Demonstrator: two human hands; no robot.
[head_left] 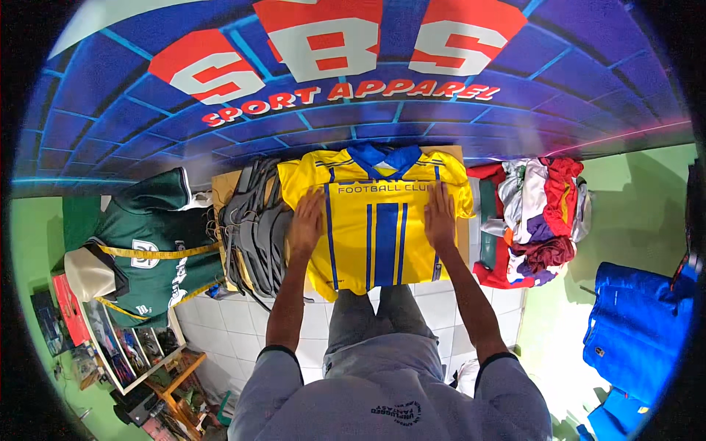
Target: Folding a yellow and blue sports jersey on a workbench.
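Note:
A yellow football jersey (pixel 346 235) with a blue collar and blue vertical stripes lies spread on a brown board or tabletop (pixel 465 242), its collar toward the wall. My left hand (pixel 307 220) rests flat on the jersey's left side, fingers stretched away from me. On the opposite side my right hand (pixel 440 217) lies the same way, over the end of the chest lettering. Neither hand grips anything. The jersey's lower edge hangs at the table's near edge, just in front of my legs.
Dark grey hangers (pixel 257 228) are heaped left of the jersey. A green jersey (pixel 158 253) with a yellow measuring tape (pixel 158 253) dresses a mannequin at far left. Piled mixed-colour clothes (pixel 537 213) sit to the right. Blue garments (pixel 636 331) hang at far right. A printed blue wall (pixel 353 121) stands behind.

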